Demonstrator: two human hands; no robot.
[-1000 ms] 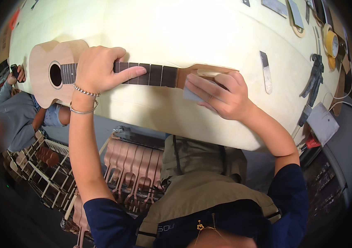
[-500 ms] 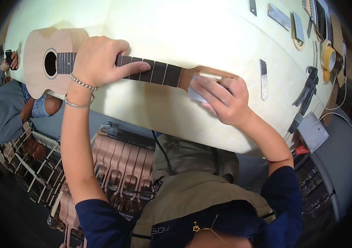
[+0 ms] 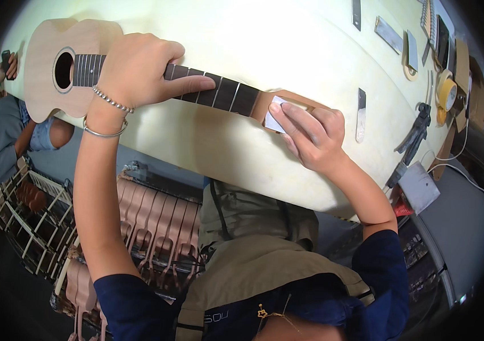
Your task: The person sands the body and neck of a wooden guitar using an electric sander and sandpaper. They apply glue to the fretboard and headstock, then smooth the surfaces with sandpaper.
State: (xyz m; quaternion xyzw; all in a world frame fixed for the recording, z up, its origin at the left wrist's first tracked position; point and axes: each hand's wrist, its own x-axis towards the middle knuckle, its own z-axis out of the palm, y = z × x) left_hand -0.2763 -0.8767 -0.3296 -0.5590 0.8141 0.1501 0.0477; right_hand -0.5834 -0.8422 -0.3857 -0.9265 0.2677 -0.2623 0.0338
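An unfinished pale wooden ukulele (image 3: 43, 68) lies face up on the table, its body at the left and its neck slanting to the right. My left hand (image 3: 139, 71) is wrapped over the neck at the dark fretboard (image 3: 219, 90), thumb lying along the strip and the other fingers hidden behind. With bent fingers my right hand (image 3: 317, 133) presses a small piece of light grey sandpaper (image 3: 275, 115) onto the brown headstock (image 3: 263, 104). Part of the headstock is covered by that hand.
A flat blade (image 3: 361, 116) lies right of the headstock. Farther right are metal plates (image 3: 388, 35), a tape roll (image 3: 446, 94) and a black clamp (image 3: 415, 133). Wooden necks (image 3: 156, 213) stand racked below the table. At the far left, another person's hand (image 3: 11, 67) holds a dark object.
The whole view has shifted a little and the ukulele appears higher at its body end. My right fingers and the sandpaper have shifted slightly on the headstock. My left hand keeps its hold.
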